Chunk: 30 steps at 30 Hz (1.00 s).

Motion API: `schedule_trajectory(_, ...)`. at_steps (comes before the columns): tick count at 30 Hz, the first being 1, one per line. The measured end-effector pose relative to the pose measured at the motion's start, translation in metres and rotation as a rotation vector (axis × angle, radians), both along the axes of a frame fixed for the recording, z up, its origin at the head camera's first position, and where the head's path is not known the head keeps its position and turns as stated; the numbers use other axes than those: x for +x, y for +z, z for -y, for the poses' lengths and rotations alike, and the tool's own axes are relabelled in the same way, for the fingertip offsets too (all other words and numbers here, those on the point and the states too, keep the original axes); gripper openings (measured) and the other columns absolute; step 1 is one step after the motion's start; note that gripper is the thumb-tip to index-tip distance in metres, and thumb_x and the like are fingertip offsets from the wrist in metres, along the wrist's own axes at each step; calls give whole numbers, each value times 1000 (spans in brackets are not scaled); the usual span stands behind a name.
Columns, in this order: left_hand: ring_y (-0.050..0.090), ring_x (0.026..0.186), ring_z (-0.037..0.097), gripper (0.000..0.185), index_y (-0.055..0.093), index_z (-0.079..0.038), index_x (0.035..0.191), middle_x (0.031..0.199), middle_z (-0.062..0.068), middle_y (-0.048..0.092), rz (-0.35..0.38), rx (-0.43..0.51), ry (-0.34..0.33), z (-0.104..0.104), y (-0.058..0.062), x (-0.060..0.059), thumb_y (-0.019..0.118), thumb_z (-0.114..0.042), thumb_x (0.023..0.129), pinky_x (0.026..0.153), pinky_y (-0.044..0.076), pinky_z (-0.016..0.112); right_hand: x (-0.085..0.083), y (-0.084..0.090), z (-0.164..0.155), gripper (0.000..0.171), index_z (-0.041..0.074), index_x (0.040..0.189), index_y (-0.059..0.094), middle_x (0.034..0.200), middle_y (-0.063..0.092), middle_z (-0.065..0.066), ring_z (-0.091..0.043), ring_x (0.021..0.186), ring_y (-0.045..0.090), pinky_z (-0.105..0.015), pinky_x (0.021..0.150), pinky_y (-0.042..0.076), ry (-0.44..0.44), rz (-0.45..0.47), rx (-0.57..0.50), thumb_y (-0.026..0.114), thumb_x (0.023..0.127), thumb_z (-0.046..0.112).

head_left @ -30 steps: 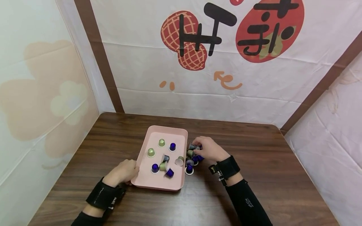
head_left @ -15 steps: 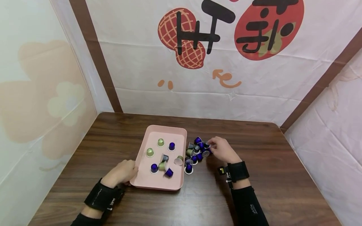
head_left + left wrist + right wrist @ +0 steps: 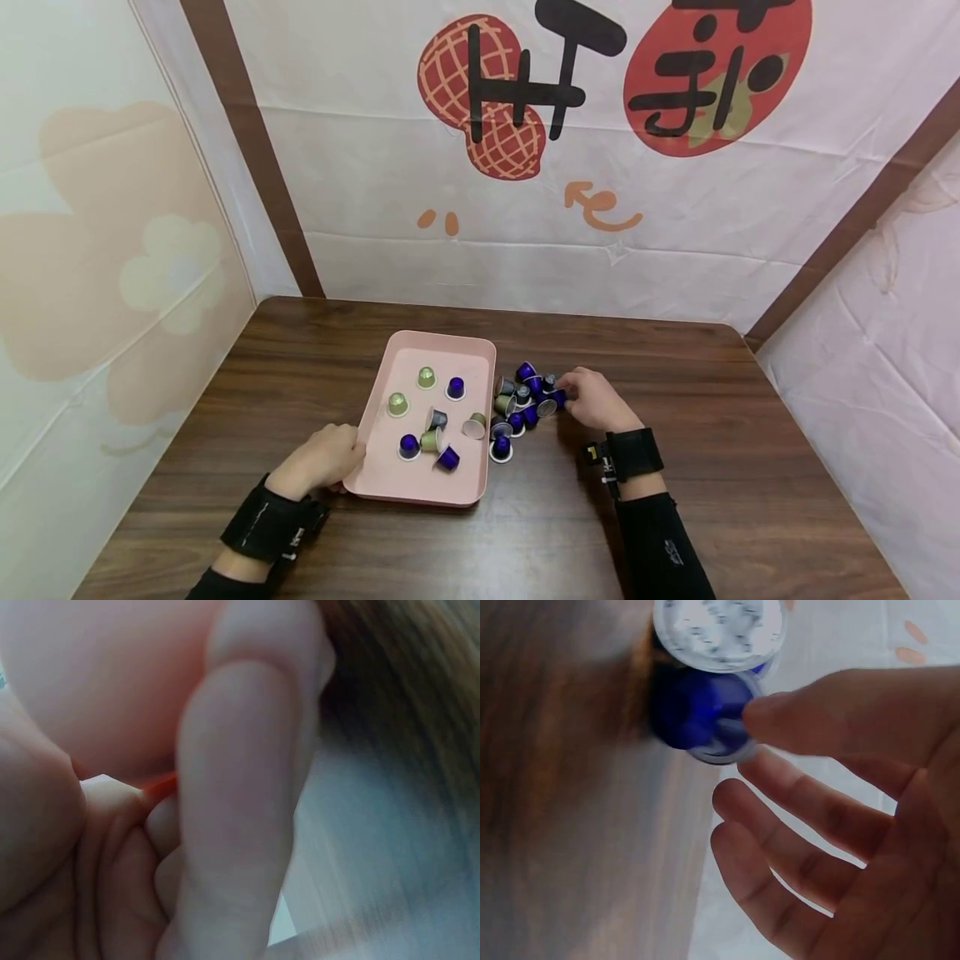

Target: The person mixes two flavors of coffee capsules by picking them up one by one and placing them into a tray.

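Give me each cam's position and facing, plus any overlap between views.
Head: worn high, looks forward and down at the dark wooden table; both hands and black sleeves show.
Left wrist: pressed close; left hand fingers curl on the pink rectangular plastic tray.
Right wrist: looks along the right hand at a blue coffee capsule.
Shared: head view also shows that tray and capsule cluster.

left hand point(image 3: 324, 460): fingers curled, gripping | right hand point(image 3: 596, 402): fingertips pinching, forearm extended
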State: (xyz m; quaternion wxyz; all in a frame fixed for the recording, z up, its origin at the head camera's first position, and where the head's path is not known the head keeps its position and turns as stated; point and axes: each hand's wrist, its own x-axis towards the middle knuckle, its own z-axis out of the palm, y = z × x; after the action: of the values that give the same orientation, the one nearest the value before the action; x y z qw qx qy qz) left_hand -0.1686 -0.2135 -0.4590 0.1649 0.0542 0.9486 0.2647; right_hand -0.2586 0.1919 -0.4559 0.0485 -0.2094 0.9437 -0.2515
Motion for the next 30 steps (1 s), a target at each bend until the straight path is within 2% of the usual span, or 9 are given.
schedule_trajectory(7, 54, 42, 15, 25, 54, -5, 68, 56, 6, 52, 11, 4, -7, 0, 2, 0, 43, -7, 91, 41, 46, 28, -4, -9, -1, 24, 3, 103, 68, 95, 60, -9, -22, 80, 55, -35, 70, 48, 12, -48, 50, 67, 80, -1)
schedule_trajectory(14, 54, 42, 15, 25, 53, -6, 68, 56, 6, 52, 8, -2, -7, 1, 3, -2, 42, -7, 91, 40, 46, 28, -3, -9, -5, 27, 3, 108, 67, 104, 62, -11, -27, 96, 58, -41, 81, 49, -15, -2, 57, 67, 81, 0)
schedule_trajectory(18, 54, 42, 15, 26, 54, -6, 69, 56, 6, 52, 17, -8, 0, 1, 2, -1, 42, -8, 91, 41, 46, 28, -3, -9, -8, 29, 2, 110, 65, 106, 62, -12, -27, 96, 59, -41, 81, 49, -33, 24, 66, 67, 81, 2)
schedule_trajectory(25, 54, 42, 15, 25, 53, -6, 68, 56, 6, 52, -3, -10, -7, 1, 0, 0, 43, -7, 91, 41, 45, 28, -1, -3, -12, 26, 2, 111, 63, 99, 63, -9, -18, 79, 56, -35, 69, 49, -115, 53, 42, 64, 86, 8)
schedule_trajectory(30, 54, 42, 15, 26, 53, -6, 67, 55, 5, 52, 10, -18, 2, 0, 0, -1, 43, -7, 91, 40, 45, 27, 2, 6, -8, 22, 3, 108, 62, 91, 62, -6, -14, 71, 55, -30, 62, 48, -102, 30, -2, 63, 89, 13)
